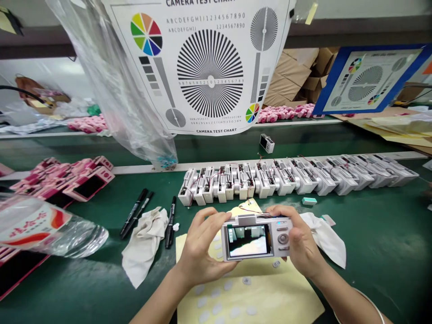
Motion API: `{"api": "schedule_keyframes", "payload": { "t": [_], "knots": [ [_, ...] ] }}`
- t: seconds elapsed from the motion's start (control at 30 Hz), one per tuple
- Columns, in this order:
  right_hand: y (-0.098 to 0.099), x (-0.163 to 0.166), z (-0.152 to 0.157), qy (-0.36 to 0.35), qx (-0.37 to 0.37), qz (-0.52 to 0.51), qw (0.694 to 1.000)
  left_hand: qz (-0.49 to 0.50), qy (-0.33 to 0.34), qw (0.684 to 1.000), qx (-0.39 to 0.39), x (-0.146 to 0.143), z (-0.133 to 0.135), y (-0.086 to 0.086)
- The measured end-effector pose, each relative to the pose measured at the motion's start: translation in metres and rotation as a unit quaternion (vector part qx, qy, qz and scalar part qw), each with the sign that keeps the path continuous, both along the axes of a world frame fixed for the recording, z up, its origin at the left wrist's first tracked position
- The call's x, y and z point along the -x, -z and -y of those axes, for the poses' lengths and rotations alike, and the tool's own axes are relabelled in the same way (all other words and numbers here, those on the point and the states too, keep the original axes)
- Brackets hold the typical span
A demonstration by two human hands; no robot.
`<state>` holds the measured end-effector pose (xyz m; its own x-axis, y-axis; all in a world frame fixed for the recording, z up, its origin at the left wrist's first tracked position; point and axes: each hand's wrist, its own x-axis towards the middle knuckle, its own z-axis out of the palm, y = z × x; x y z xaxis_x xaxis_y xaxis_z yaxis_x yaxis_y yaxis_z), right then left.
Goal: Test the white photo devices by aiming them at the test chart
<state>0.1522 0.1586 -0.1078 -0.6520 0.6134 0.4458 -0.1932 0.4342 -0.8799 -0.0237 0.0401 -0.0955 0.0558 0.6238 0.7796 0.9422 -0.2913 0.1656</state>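
Observation:
My left hand (202,248) and my right hand (300,238) grip the two ends of a silver compact digital camera (253,237), back towards me. Its lit screen (248,240) shows a live picture. Under my hands lies a pale yellow sheet (256,299) dotted with round grey-white pads (217,308). A crumpled white cloth (324,238) lies by my right hand, and another (144,247) lies left of my left hand. Three black marker pens (135,213) rest near that cloth. Beyond my hands, a long row of opened silver camera bodies (286,178) shows exposed circuit boards and thin wires.
A printed camera test chart (202,63) hangs ahead, with a clear plastic bag (124,85) beside it. Pink camera housings (67,180) are stacked at left on the green work mat (371,234). A small camera (267,143) stands on the far belt, and cardboard (290,74) fills the back.

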Motion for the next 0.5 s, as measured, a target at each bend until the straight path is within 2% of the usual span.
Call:
{"api": "schedule_keyframes", "payload": {
  "t": [0.5],
  "knots": [
    [0.0021, 0.0000, 0.0002, -0.025, 0.035, 0.005, 0.999, 0.005, 0.001, 1.000, 0.003, -0.0002, 0.0001, -0.0006]
  ]
}}
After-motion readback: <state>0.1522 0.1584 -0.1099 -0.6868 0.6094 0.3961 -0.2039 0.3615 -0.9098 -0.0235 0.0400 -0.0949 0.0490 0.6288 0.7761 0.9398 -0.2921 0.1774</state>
